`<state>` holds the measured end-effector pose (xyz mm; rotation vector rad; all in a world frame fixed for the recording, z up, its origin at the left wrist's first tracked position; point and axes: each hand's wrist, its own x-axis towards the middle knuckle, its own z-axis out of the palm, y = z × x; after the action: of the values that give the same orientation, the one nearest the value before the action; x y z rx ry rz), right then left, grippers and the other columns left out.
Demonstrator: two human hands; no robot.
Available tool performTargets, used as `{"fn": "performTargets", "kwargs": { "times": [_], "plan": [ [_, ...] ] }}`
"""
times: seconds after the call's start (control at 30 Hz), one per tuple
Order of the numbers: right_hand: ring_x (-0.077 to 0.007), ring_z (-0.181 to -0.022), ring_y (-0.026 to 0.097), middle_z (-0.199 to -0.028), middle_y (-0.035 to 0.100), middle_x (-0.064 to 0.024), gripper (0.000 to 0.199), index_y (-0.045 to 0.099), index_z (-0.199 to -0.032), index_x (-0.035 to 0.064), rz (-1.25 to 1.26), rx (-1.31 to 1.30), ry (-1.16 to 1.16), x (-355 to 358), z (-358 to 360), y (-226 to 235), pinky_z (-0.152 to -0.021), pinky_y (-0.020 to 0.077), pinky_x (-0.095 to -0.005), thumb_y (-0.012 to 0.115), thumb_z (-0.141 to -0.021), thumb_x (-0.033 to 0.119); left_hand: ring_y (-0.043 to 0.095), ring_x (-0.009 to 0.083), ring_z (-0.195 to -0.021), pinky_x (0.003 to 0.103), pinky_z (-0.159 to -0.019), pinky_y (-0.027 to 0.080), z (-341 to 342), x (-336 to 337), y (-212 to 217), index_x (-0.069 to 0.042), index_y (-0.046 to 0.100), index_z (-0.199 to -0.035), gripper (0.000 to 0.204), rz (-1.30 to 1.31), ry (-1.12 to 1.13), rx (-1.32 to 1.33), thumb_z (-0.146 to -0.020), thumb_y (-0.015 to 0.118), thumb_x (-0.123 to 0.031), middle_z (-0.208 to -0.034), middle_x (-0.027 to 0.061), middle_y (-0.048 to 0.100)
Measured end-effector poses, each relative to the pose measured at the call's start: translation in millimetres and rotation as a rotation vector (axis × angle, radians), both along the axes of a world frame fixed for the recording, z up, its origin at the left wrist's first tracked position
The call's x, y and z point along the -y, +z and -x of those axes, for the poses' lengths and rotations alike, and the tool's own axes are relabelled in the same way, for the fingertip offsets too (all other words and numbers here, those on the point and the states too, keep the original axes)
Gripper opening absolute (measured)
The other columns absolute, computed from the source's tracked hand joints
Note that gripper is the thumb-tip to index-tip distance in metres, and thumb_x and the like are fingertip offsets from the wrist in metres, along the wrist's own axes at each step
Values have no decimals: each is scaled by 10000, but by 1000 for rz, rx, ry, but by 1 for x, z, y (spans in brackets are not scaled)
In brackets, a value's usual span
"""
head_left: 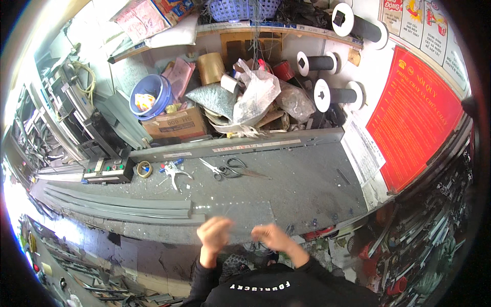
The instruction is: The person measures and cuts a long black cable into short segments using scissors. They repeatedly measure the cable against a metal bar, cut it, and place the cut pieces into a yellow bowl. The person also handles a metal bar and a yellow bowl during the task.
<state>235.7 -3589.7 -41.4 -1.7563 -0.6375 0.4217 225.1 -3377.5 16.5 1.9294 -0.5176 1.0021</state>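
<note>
My left hand [215, 234] is raised at the front edge of the grey workbench [312, 174], its fingers curled closed and slightly blurred. A short gap to the right, my right hand [271, 237] is closed too, fingers bent toward the left one. What either hand holds, if anything, is too small or blurred to make out. Just beyond them a clear sheet [250, 212] lies flat on the bench. Long grey strips [123, 204] are stacked left of it. Farther back lie two pairs of scissors [209, 167] [250, 173] and metal pliers [176, 175].
A tape roll [144, 169] sits beside a control box [108, 169] with buttons. Behind the bench's back ledge stand a blue basin [153, 92], a cardboard box [174, 124] and plastic bags [255, 94]. Black-wound spools [337, 96] stick out from the wall. Metal strips [424, 250] crowd the right.
</note>
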Motion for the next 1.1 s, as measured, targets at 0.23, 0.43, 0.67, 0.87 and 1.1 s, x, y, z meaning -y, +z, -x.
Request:
{"fn": "performTargets", "kwargs": {
  "times": [0.23, 0.43, 0.67, 0.87, 1.1],
  "plan": [
    [-156, -901, 621, -978, 665, -64, 294, 586, -1099, -24, -26, -566, 414, -56, 45, -54, -801, 494, -306, 463, -1004, 225, 623, 269, -614, 311, -564, 491, 64, -85, -45, -24, 660, -738, 227, -61, 429, -108, -625, 506, 98, -698, 123, 634],
    [-272, -802, 667, -887, 700, -96, 167, 685, -918, 86, 350, 376, 121, 36, -50, 54, -680, 497, -365, 595, -857, 213, 602, 266, -642, 346, -600, 489, 117, -203, -41, 46, 591, -748, 205, -72, 897, -18, -638, 447, 142, -705, 130, 615],
    [-135, -822, 640, -892, 698, -46, 123, 664, -926, 19, 45, -108, 373, -39, 34, -15, -759, 501, -323, 562, -867, 53, 632, 272, -731, 365, -682, 520, 172, -284, -2, 46, 632, -854, 169, -284, 1358, 214, -812, 478, 102, -813, 134, 651],
    [-143, -908, 631, -966, 698, -46, 196, 681, -1026, 44, 147, -264, 369, 3, 33, -45, -838, 487, -320, 579, -879, 125, 654, 252, -781, 305, -676, 554, 213, -324, 0, 55, 658, -934, 173, -404, 1493, 298, -897, 489, 60, -901, 125, 673],
    [-127, -736, 625, -766, 685, -46, 221, 664, -799, 3, 331, 176, -182, 149, -63, 43, -716, 485, -295, 608, -896, 194, 663, 252, -813, 337, -713, 532, 285, -416, -16, 11, 680, -1010, 191, -532, 1754, 161, -900, 525, 23, -945, 115, 688]
  ]
}}
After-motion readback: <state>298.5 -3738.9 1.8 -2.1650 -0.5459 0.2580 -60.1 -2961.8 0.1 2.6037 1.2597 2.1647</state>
